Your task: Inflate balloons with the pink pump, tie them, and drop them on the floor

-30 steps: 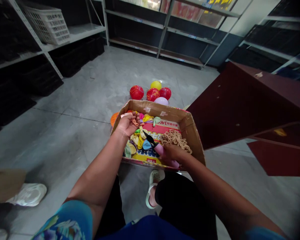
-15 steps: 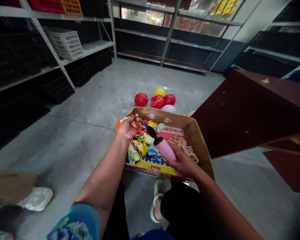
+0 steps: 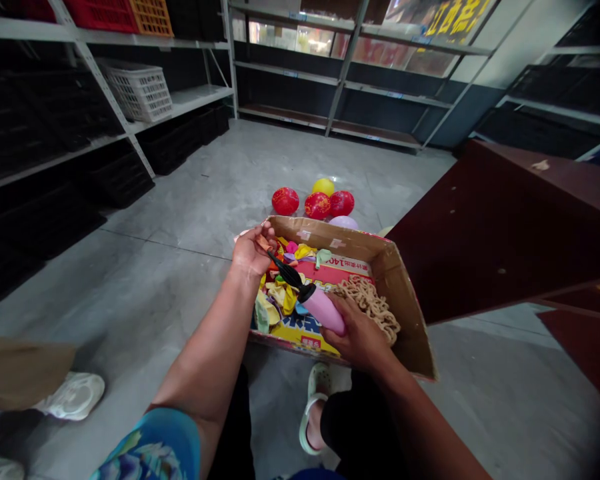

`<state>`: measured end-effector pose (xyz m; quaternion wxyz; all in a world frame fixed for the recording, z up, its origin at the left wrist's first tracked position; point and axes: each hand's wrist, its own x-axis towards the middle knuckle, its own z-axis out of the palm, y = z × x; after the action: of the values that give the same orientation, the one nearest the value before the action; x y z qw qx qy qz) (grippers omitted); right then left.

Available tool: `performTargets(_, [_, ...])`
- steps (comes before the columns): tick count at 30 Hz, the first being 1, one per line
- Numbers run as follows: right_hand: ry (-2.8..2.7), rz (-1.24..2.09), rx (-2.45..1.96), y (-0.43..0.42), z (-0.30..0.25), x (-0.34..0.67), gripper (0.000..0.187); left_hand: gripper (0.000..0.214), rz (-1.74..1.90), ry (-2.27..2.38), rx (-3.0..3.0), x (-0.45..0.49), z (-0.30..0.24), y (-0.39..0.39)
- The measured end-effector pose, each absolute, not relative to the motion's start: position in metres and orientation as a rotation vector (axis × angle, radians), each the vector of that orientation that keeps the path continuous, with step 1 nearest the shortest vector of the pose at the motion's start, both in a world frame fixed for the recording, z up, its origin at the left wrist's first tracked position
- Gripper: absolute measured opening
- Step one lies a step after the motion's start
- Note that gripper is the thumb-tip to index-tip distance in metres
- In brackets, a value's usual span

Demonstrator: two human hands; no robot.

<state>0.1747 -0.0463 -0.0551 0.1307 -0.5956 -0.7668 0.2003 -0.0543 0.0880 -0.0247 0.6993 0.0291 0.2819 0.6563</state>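
Note:
A cardboard box (image 3: 405, 300) sits on the floor in front of me, filled with several flat, uninflated balloons (image 3: 280, 293) and a heap of tan rubber bands (image 3: 370, 300). My left hand (image 3: 250, 250) is closed at the box's left rim, pinching an orange balloon (image 3: 265, 243) by its neck. My right hand (image 3: 363, 337) grips a pink hand pump (image 3: 323, 308) over the box. The pump's black nozzle (image 3: 285, 272) points up-left and its tip sits at the balloon in my left fingers.
Several inflated balloons, red (image 3: 285, 200) and yellow (image 3: 323, 186), lie on the concrete floor beyond the box. A dark brown table (image 3: 505, 227) stands at right. Metal shelves with a white basket (image 3: 140, 90) line the left. Another person's white shoe (image 3: 73, 395) is at lower left.
My right hand lifted the pink pump out of the box and swung its nozzle up to the balloon held by my left hand. The view tilted up a little.

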Motion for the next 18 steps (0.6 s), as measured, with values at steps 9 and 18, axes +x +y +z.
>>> performTargets(9, [-2.215, 0.599, -1.783, -0.045, -0.057, 0.173, 0.063, 0.014, 1.474, 0.704, 0.097, -0.047, -0.028, 0.088])
performTargets(18, [-2.176, 0.596, -1.784, -0.043, -0.06, 0.166, 0.065, 0.032, 1.55, 0.832, 0.101, -0.017, -0.033, 0.074])
